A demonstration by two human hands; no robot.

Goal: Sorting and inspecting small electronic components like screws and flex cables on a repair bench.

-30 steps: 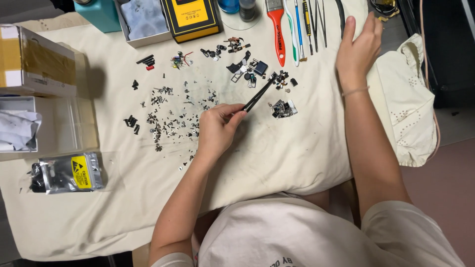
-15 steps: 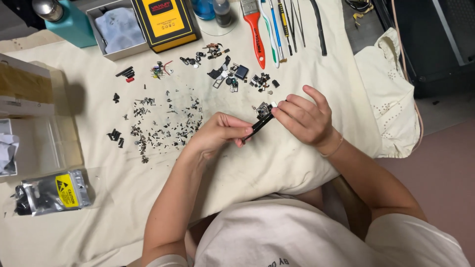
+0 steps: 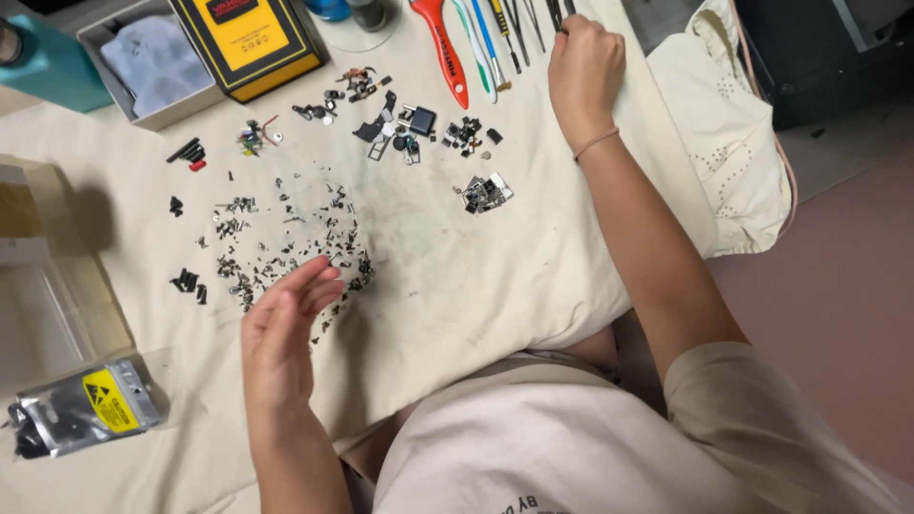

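My left hand [image 3: 281, 328] hovers open over a cream cloth [image 3: 495, 286], holding nothing, with its fingertips at the edge of a spread of several tiny dark screws and parts [image 3: 276, 238]. My right hand [image 3: 583, 67] is stretched to the far edge of the cloth. Its fingers are curled around a thin black tool [image 3: 557, 13] in a row of hand tools. A small cluster of metal components [image 3: 486, 192] lies between the two hands. More dark parts [image 3: 409, 124] sit further back.
A red-handled tool [image 3: 443, 48] and thin picks lie at the top. A yellow and black box [image 3: 252, 38], a grey tray [image 3: 105, 38] and a teal bottle [image 3: 48, 67] stand at the back left. A silver bag [image 3: 86, 405] and a clear box [image 3: 43, 305] are on the left. An embroidered white cloth [image 3: 733, 133] hangs on the right.
The black tool went from my left hand to my right, which then moved it back to the tool row. My left hand opened and dropped back toward me.
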